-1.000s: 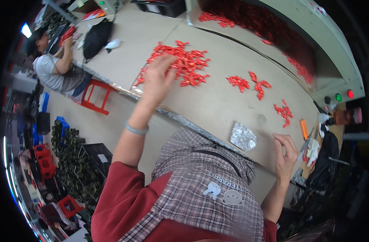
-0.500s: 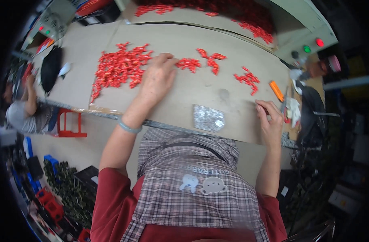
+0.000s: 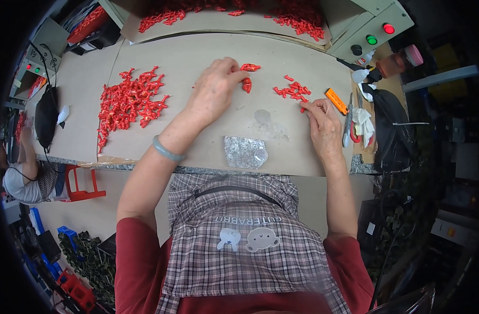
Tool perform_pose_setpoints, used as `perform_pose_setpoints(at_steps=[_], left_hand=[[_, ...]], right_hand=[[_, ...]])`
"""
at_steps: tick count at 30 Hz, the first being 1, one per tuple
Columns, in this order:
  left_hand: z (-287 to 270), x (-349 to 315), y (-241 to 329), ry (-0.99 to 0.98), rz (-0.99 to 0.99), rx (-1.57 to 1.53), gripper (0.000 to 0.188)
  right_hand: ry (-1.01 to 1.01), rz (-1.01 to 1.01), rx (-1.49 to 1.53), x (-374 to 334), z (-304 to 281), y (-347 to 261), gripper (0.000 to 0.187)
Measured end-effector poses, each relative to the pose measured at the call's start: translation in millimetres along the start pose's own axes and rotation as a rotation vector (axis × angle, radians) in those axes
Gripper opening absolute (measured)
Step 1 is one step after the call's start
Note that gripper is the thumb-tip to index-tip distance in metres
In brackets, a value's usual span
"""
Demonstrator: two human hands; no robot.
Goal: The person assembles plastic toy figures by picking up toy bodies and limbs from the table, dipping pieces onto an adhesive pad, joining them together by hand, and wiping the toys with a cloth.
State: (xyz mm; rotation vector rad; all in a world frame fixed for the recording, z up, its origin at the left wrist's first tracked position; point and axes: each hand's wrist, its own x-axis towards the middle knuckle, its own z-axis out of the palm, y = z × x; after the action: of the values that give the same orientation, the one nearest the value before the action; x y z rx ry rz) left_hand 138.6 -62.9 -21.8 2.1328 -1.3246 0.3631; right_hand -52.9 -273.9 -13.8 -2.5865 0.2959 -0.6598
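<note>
- Head view, below centre: flat metal plate (image 3: 245, 150), untouched.
- Right of centre: right hand (image 3: 326, 125) pinches a small red piece (image 3: 303, 109); keep the pinch light.
- Upper centre: left hand (image 3: 214, 90), fingertips at larger red pieces (image 3: 251, 67); cannot tell whether gripped. Handle pieces singly.
- Upper edge: loose red parts (image 3: 298, 27).

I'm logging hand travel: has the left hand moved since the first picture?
Yes, rightward: judged against the silver plate, the left hand has gone from over the big red pile to right of it.
</note>
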Motion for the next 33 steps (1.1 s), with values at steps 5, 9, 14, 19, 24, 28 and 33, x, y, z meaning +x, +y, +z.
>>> perform_pose_setpoints(at_steps=[5, 9, 14, 19, 24, 28, 33], left_hand=[[10.6, 1.8, 6.7, -0.144, 0.005, 0.118, 0.031], [8.2, 3.8, 4.5, -0.153, 0.031, 0.141, 0.025], [-0.7, -0.2, 5.2, -0.014, 0.066, 0.082, 0.015], [-16.0, -16.0, 15.5, 0.026, -0.057, -0.159, 0.023], [-35.5, -30.2, 39.1, -0.019, -0.33, -0.504, 0.025], [-44.5, -43.6, 47.0, 0.031, -0.415, -0.611, 0.019], [-48.4, -61.8, 53.6, 0.037, -0.459, -0.735, 0.013]], right_hand=[[-0.078, -0.094, -0.088, 1.5, -0.5, 8.2, 0.017], [-0.063, -0.097, -0.061, 0.3, -2.2, -0.2, 0.013], [-0.099, 0.132, 0.205, -8.0, -2.1, -12.1, 0.011], [-0.137, 0.232, 0.465, -18.0, 4.3, -19.5, 0.013], [-0.161, 0.403, 0.812, -24.1, 10.2, -29.0, 0.011], [-0.228, 0.352, 0.839, -29.6, 7.9, -31.4, 0.014], [-0.264, 0.39, 0.888, -35.4, 0.3, -44.4, 0.014]])
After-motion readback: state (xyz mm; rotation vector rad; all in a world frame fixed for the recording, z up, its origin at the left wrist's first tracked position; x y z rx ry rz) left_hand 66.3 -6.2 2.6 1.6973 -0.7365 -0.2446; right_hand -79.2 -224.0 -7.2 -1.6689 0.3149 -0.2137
